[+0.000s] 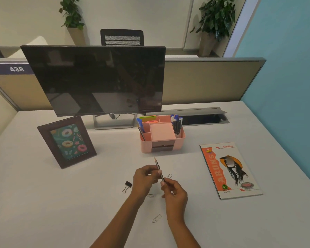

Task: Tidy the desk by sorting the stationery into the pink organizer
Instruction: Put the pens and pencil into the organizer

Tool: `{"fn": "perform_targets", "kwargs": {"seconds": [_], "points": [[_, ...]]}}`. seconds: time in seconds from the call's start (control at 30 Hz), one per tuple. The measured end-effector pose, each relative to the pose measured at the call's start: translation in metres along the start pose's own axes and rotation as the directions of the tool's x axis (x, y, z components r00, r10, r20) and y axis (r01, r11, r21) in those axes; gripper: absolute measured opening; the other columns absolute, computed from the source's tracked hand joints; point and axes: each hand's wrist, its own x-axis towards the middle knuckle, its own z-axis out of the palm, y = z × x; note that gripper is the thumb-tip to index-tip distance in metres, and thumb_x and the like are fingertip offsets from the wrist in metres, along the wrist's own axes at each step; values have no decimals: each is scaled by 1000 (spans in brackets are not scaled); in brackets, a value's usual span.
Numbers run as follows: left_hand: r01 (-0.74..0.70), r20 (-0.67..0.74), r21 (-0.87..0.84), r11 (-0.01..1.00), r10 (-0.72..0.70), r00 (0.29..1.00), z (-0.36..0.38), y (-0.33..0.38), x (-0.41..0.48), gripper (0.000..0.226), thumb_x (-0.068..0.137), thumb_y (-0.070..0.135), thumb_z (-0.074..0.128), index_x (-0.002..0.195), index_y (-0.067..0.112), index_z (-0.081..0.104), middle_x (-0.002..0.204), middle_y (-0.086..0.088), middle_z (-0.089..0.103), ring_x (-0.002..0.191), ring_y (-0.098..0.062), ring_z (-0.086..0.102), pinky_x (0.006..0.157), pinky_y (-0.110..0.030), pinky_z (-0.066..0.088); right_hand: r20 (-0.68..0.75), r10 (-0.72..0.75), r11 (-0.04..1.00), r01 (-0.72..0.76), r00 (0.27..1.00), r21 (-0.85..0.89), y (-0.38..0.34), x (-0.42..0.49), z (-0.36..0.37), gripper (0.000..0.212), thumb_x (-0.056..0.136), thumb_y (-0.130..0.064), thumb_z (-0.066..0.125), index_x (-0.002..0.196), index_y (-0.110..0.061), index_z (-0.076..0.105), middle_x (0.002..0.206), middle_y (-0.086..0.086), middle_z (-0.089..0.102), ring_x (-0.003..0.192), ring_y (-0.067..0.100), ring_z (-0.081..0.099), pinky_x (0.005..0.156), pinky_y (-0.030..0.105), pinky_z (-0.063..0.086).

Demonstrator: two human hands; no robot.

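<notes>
The pink organizer [179,143] stands mid-desk in front of the monitor, with pens, markers, sticky notes and a pink note block in its compartments. Below it, both my hands hold a dark pencil [157,164] tilted with its tip up. My left hand [145,178] pinches its middle, and my right hand [174,192] grips its lower end. A black binder clip [127,186] lies left of my left hand. Paper clips lie loose on the desk: one by the pencil [169,176], one under my hands [151,195], one nearer me [157,218].
A dark monitor [97,79] stands behind the organizer. A framed doughnut picture [67,141] leans at the left. An orange and white notebook [230,170] lies at the right. An open cable tray [202,119] sits at the desk's back edge.
</notes>
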Motion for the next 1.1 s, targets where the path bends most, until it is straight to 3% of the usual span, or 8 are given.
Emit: {"fn": "perform_targets", "kwargs": {"seconds": [0.23,0.33,0.4,0.47,0.57,0.63,0.83,1.1], "points": [[-82,-64,-32,996,80,995,-17,31,17,8,84,11,71,91,15,70,86,-7,73,78,-20,72,80,-38,58,69,155,958,-167,986,232,-2,3,-4,9,80,-5,71,89,-7,74,81,6,73,73,19,69,65,29,58],[-137,-123,-38,990,131,984,-27,49,30,10,86,13,69,95,17,70,91,-6,72,85,-22,70,84,-40,57,43,214,955,-218,976,201,8,6,-6,9,78,-3,73,85,-9,74,81,4,73,75,18,71,71,25,56],[-186,-191,-35,982,176,966,-35,61,41,13,86,17,68,99,17,70,94,-4,72,90,-21,68,85,-42,56,-7,109,994,-108,994,6,19,6,-9,12,77,-3,74,78,-15,72,79,-3,72,78,13,69,70,14,51],[-237,-263,-36,971,219,939,-43,75,52,14,85,20,69,98,19,70,94,-3,73,91,-22,68,85,-43,56,24,-143,964,145,989,-224,35,3,-16,18,76,2,73,75,-16,70,83,-7,68,83,3,63,69,5,45],[-289,-373,-19,957,261,890,-50,92,65,14,85,20,69,98,18,70,96,-5,72,92,-22,67,87,-44,56,232,-393,764,456,890,-457,65,-3,-27,12,84,-6,63,82,-17,70,98,-11,62,102,-10,50,81,3,41],[-313,-427,-4,950,282,859,-50,101,72,16,86,18,68,102,16,69,100,-5,72,94,-22,67,88,-44,55,329,-474,636,576,817,-513,81,-5,-30,22,93,-23,47,87,-20,68,109,-13,62,114,-3,47,88,10,42],[-334,-434,121,935,353,829,-41,105,90,21,90,18,64,110,15,68,107,-3,71,96,-17,66,90,-37,55,503,-332,362,600,798,-713,87,-6,-29,51,98,-25,12,122,-22,57,141,1,50,136,19,34,111,39,20],[-290,-383,254,922,372,846,-31,88,103,21,92,19,61,112,16,67,109,-3,71,98,-17,66,89,-39,55,541,-226,273,586,810,-763,79,-11,-36,48,98,-41,21,138,-26,44,151,-2,35,141,19,28,109,45,24]]}}
